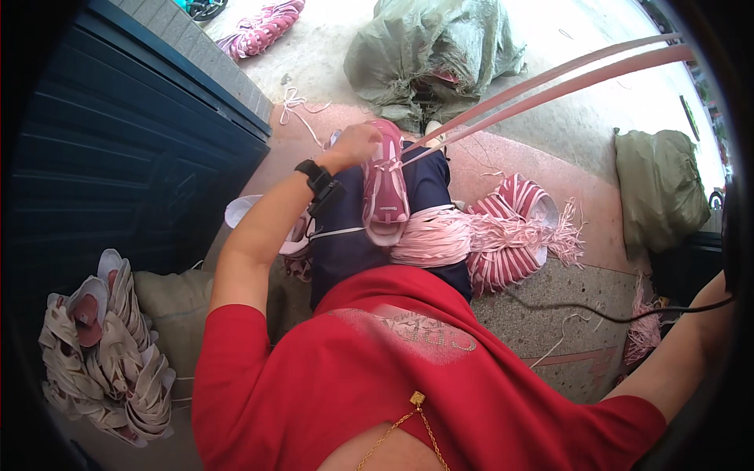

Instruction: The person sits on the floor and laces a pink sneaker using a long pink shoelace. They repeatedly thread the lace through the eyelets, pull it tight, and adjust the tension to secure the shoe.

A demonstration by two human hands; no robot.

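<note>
A pink and white shoe upper (386,191) rests across my thighs in dark blue trousers. My left hand (355,147), with a black band on its wrist, grips the upper near its far end, fingers closed around the edge. From the upper's lacing, two lengths of pale pink shoelace (577,86) stretch taut toward the upper right rim. My right forearm (699,334) reaches out past the right edge, so the right hand and whatever it holds are hidden. A thick bundle of pink laces (430,237) lies over my lap beside the upper.
Nested pink striped uppers (503,263) sit right of my legs. Beige uppers (110,353) are stacked at lower left. A green sack (432,47) stands ahead, another sack (660,188) at right. A dark panelled door (141,133) borders the left; a black cable (613,315) crosses at right.
</note>
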